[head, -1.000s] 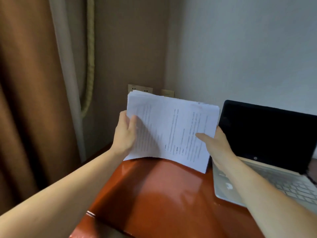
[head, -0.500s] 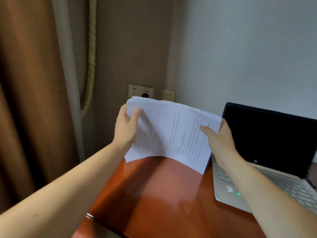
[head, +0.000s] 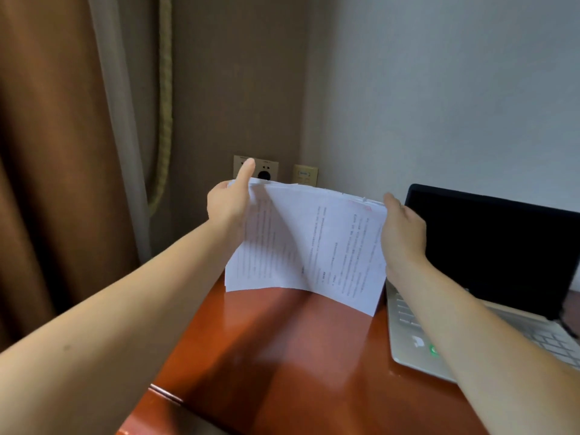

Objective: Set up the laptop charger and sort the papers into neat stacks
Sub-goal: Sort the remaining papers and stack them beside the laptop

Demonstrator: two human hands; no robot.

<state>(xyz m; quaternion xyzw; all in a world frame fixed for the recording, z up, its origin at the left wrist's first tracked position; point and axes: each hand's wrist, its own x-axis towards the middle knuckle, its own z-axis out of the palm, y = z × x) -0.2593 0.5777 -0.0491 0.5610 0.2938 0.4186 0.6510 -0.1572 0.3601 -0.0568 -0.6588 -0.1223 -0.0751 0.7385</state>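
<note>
A sheaf of printed white papers [head: 309,243] stands on its lower edge on the red-brown desk [head: 282,356], held upright between both hands. My left hand [head: 229,200] grips its left edge near the top, thumb raised. My right hand [head: 403,229] holds the right edge, fingers behind the sheets. An open laptop [head: 489,246] with a dark screen sits to the right, a green light [head: 434,350] glowing on its base. A wall socket [head: 263,171] is behind the papers. No charger is visible.
A brown curtain [head: 53,171] with a cord hangs at the left beside the desk's left edge. A second small wall plate [head: 305,174] sits right of the socket. A dark cable [head: 569,324] runs by the laptop's right side.
Both hands have slid up the sides of the sheaf toward its top edge, and the sheets now stand more squared on the desk. My left thumb has lifted off the page.
</note>
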